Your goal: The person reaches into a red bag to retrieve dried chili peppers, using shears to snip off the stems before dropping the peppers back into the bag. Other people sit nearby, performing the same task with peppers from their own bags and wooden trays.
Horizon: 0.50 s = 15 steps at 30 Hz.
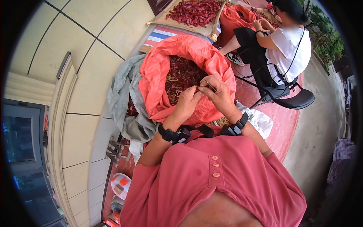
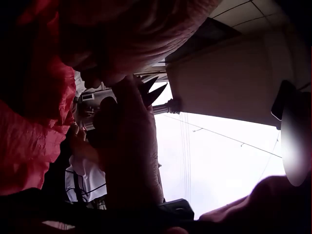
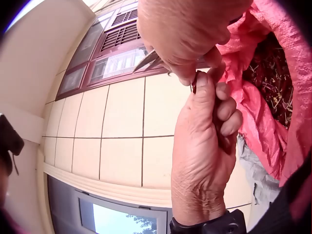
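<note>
Both hands meet over a red sack [image 1: 152, 72] of dried red chilies [image 1: 185, 75]. In the right wrist view the left hand [image 3: 202, 141] pinches a dark red chili [image 3: 196, 82] between thumb and curled fingers. The right hand [image 3: 190, 29] touches the chili's end and has small pointed scissors [image 3: 146, 61] in its grip, the blades slightly apart and pointing away from the chili. The left wrist view shows the same blades [image 2: 155, 92] beyond the right hand [image 2: 134, 141], against bright sky. Much of the scissors is hidden by the right hand.
Left of the red sack lies a grey sack [image 1: 130, 121]. Beyond it is a mat [image 1: 160, 19] with a chili heap. A person in a white shirt [image 1: 289, 49] sits on a black chair [image 1: 297, 99] at the right, by another red sack [image 1: 228, 28]. A tiled wall [image 1: 81, 132] stands left.
</note>
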### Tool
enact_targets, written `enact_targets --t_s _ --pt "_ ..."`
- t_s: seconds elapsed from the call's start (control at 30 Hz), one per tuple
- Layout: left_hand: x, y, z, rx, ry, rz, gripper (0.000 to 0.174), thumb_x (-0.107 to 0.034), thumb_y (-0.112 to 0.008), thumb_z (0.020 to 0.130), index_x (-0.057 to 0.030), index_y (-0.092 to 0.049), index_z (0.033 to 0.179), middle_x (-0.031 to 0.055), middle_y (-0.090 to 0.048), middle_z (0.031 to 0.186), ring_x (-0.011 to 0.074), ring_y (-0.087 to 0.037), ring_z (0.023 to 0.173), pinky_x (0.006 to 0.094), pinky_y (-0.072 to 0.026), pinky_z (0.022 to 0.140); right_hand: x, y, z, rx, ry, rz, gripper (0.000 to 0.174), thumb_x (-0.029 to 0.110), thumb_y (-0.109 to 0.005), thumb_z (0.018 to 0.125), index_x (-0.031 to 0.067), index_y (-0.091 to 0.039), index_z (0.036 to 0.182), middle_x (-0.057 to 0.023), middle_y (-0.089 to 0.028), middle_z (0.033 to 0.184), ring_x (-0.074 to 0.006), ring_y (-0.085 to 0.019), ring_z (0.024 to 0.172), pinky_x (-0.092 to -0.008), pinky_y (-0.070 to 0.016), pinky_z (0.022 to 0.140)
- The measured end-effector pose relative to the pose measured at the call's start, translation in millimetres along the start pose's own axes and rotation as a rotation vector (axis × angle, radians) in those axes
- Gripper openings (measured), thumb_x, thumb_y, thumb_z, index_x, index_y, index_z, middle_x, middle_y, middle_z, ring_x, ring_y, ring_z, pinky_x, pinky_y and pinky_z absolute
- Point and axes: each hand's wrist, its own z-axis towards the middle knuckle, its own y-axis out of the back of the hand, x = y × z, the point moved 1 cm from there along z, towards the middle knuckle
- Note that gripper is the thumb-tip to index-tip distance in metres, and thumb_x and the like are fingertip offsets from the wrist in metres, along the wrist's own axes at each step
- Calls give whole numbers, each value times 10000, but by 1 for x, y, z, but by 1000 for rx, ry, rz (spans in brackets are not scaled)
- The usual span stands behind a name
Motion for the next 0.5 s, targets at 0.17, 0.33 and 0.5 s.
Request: enact_targets --t_s 0.17,0.33,0.5 --pt "-18 11 -12 146 180 -172 255 -231 -508 968 16 -558 1005 167 -563 735 294 -569 667 383 -435 621 17 5 -5 73 -47 -23 111 38 -657 854 44 -547 874 -12 -552 793 -123 -545 684 -261 -448 593" --pt "-14 22 -22 122 -30 -59 298 -271 -507 969 25 -544 974 183 -554 737 327 -567 678 390 -436 620 20 -5 -8 53 -550 614 164 174 -648 912 94 -523 843 39 -494 644 -26 -403 501 -194 -306 438" --pt "-11 36 -20 180 -143 130 293 -265 -533 948 28 -518 929 231 -564 784 408 -565 736 425 -446 633 17 -14 -12 39 -759 839 153 174 -652 905 116 -521 852 52 -437 574 -38 -345 438 -217 -266 410"
